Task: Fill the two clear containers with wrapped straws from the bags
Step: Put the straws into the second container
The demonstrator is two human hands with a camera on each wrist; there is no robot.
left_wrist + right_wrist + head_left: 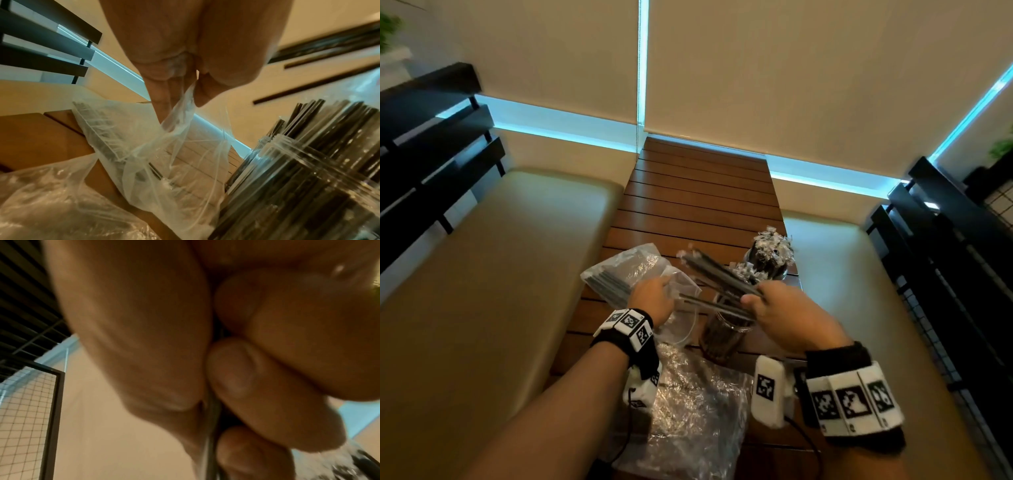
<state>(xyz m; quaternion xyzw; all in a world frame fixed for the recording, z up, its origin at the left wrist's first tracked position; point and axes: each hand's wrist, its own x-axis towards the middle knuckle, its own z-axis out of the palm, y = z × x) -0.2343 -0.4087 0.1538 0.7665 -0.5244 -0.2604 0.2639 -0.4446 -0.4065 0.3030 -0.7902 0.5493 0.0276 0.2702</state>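
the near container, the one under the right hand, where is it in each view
Head: the near container stands low and centre on the table, just under the right hand.
Left wrist: it fills the lower right corner, packed with dark straws.
Right wrist: not clearly in it; the hand blocks the view.
Shared landmark: the plastic bag beside it.

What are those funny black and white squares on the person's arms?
Both arms are bare, with no sleeves. Each wrist wears a black band with white blocks printed with black and white square patterns: the left wrist blocks and the right wrist blocks. A white box with one such pattern hangs under the right wrist, and thin black cables trail from the bands.
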